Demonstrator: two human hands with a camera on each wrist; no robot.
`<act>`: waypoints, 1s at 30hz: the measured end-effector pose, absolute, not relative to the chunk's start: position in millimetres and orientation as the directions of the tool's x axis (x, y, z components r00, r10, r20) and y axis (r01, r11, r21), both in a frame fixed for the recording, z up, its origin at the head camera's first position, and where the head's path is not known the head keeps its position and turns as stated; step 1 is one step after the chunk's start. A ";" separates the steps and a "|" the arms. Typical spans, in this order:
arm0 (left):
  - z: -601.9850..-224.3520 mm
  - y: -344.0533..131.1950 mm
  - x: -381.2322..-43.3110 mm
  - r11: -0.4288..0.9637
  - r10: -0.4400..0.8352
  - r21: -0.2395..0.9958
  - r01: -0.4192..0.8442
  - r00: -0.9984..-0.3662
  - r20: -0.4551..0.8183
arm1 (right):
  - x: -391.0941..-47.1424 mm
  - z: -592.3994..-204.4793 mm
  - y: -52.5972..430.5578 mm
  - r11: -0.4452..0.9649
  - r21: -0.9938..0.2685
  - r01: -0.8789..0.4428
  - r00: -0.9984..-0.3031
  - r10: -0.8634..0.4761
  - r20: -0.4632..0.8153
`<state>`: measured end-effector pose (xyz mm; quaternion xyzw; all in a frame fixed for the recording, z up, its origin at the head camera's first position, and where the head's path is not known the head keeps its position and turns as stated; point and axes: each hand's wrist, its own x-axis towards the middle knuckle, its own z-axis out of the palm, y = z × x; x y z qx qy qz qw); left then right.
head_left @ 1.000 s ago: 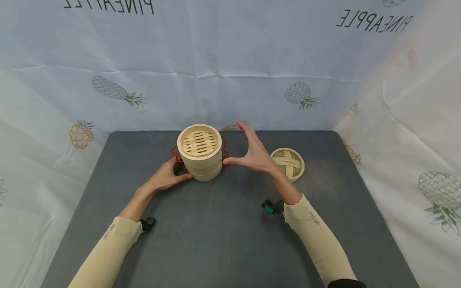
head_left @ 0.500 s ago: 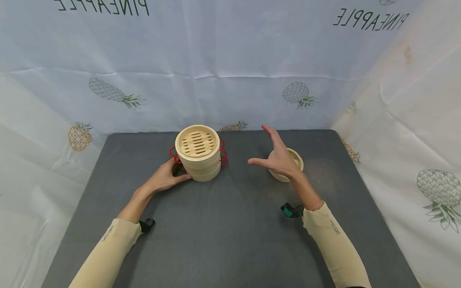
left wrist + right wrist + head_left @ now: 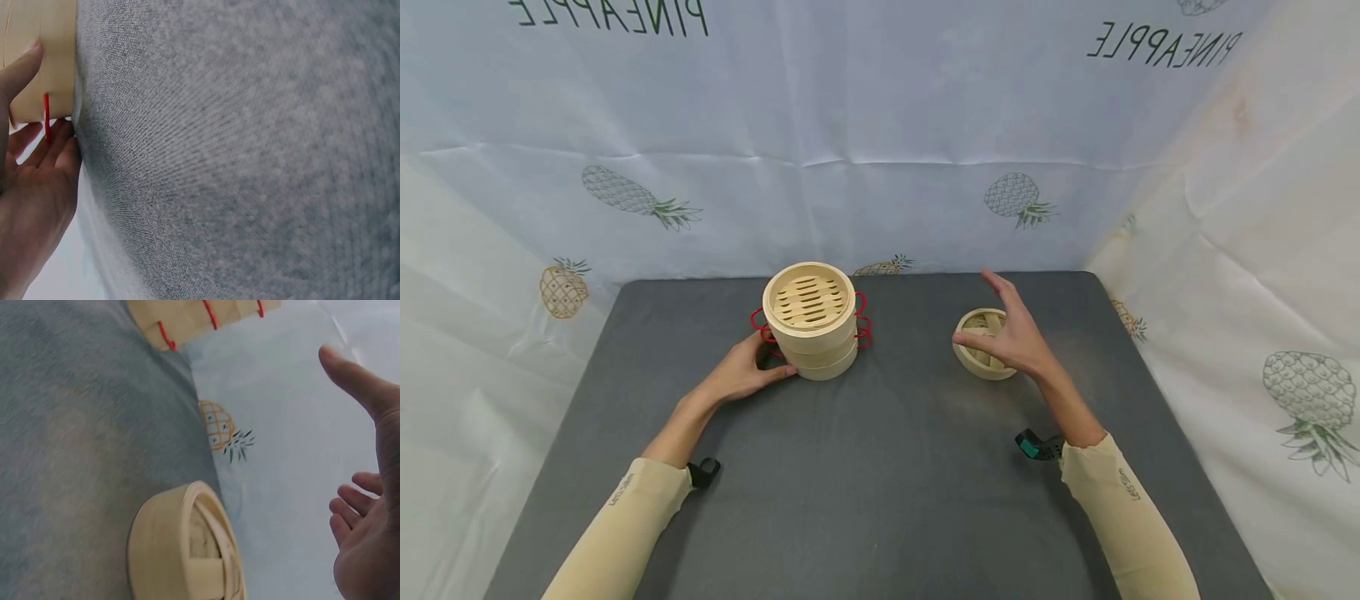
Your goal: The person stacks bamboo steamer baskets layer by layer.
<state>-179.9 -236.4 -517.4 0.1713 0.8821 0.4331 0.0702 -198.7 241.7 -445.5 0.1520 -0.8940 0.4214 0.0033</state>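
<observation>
A stack of round bamboo steamer baskets (image 3: 816, 333) with red loop handles stands upright at the table's back, its slatted top tier facing up. My left hand (image 3: 741, 371) holds the stack low on its left side. In the left wrist view its thumb (image 3: 25, 65) lies against the bamboo wall and the fingers reach round by a red loop. My right hand (image 3: 1018, 337) hovers over the woven bamboo lid (image 3: 981, 368), thumb and fingers spread wide, holding nothing. It covers part of the lid. In the right wrist view the lid (image 3: 159, 550) appears apart from the hand.
The dark grey table (image 3: 865, 492) ends at the back against a white pineapple-print cloth (image 3: 880, 108). More cloth hangs on both sides. Tabletop separates the steamer stack from the lid.
My right hand has left the right side of the steamer stack and moved right, over the lid, its fingers still spread. My left hand has stayed at the stack.
</observation>
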 end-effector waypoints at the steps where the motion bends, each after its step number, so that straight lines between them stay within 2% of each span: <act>1: -517.2 -236.3 -179.5 0.571 0.361 0.785 0.239 -0.932 0.022 | -198.0 -447.1 243.6 0.595 -0.755 -0.274 -0.954 -0.270 0.133; 17: -514.7 -237.1 -179.3 0.562 0.372 0.787 0.253 -0.928 0.033 | -190.8 -475.1 273.9 0.587 -0.723 -0.365 -0.927 -0.301 0.223; 26: -513.6 -238.2 -179.9 0.560 0.374 0.791 0.246 -0.927 0.024 | -191.9 -485.5 287.8 0.620 -0.696 -0.361 -0.930 -0.296 0.218; 30: -513.8 -238.1 -178.8 0.553 0.378 0.795 0.250 -0.925 0.027 | -193.6 -493.1 291.6 0.614 -0.689 -0.385 -0.922 -0.281 0.266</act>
